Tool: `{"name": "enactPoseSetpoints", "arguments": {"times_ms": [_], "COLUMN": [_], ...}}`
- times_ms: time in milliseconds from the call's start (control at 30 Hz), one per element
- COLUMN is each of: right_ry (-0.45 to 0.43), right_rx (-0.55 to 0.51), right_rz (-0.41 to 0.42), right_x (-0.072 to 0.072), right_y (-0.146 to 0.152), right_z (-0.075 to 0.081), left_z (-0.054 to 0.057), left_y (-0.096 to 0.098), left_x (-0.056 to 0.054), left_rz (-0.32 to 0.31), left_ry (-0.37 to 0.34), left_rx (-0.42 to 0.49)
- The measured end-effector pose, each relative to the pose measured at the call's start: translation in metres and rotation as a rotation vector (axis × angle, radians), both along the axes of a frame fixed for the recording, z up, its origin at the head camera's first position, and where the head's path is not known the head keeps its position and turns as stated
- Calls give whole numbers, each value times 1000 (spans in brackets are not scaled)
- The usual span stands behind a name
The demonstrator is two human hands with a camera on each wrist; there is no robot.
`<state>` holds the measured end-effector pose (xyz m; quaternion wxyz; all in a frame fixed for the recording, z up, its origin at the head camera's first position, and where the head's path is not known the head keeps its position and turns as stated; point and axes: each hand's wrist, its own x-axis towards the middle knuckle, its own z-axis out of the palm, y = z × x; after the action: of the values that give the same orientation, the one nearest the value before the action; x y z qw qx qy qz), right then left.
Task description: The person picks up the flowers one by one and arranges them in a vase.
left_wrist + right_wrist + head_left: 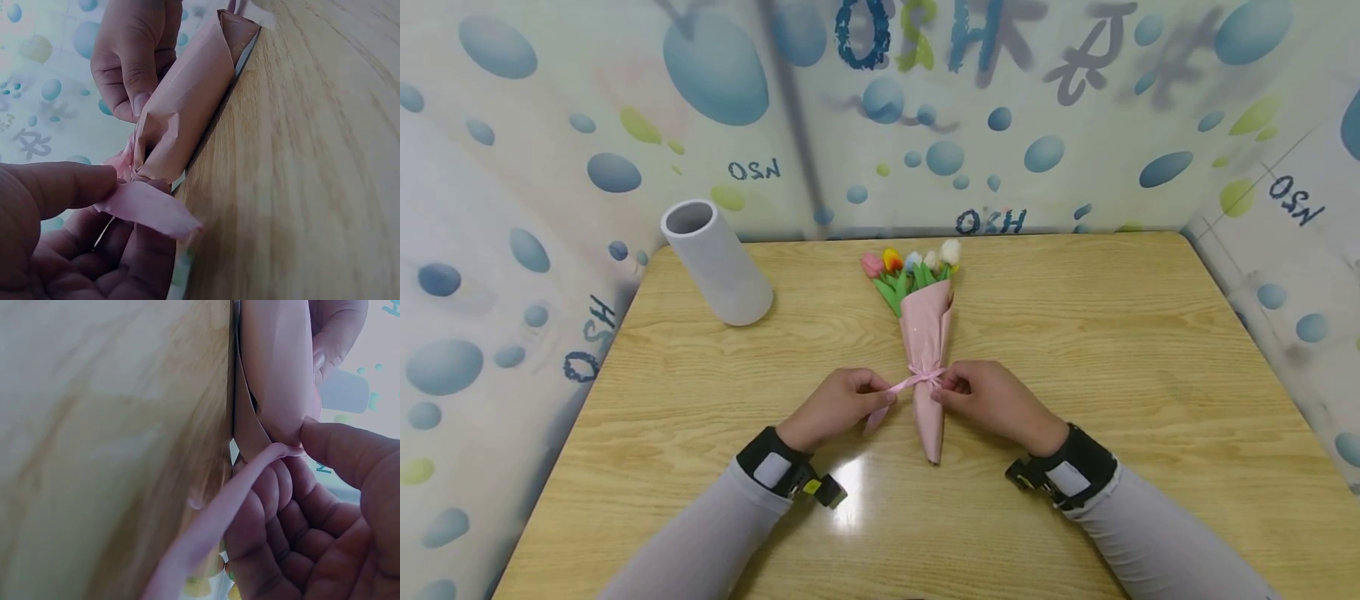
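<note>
A bouquet of artificial-looking tulips in pink wrapping paper (925, 325) lies on the table, its flower heads (913, 260) pointing away from me. Around its narrow part runs a pink ribbon (904, 385), gathered at a knot or bow. To the left of the wrapper, my left hand (837, 406) pinches one ribbon end between thumb and finger; in the left wrist view the loose ribbon tail (150, 209) sticks out past the fingers. My right hand (1000, 402) pinches the ribbon close against the wrapper's right side. A ribbon tail (212, 519) trails from those fingers in the right wrist view.
A white cylindrical vase (722, 271) stands at the table's back left. The wooden table (1097, 325) meets a patterned wall covering (880, 175) at its back edge. Each wrist carries a black strap with a small camera, such as the left camera (829, 492).
</note>
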<state>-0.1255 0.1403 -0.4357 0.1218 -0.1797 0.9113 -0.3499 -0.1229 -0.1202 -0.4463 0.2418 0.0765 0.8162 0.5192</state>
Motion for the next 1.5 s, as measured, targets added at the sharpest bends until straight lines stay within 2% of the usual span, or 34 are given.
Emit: {"name": "enactPoseSetpoints", "arguments": {"times_ms": [200,467,733,1100,1400,1500], "right_ry": [9,10,-2,19,20,21], "right_rx": [1,5,24,25,26,22], "right_rz": [3,7,10,15,17,18], "right_x": [1,1,2,1,1,1], "right_y": [1,1,1,3,3,3], "right_z": [-1,0,1,-1,-1,-1], "left_z": [4,8,8,9,10,11], "left_y": [-9,-19,-30,-47,-50,-47], "left_x": [5,10,13,17,17,15], "left_rz": [-1,6,29,52,62,52], "left_ry": [17,11,11,-1,-13,11], "left_rx": [-27,-5,-55,-54,-83,-119]}}
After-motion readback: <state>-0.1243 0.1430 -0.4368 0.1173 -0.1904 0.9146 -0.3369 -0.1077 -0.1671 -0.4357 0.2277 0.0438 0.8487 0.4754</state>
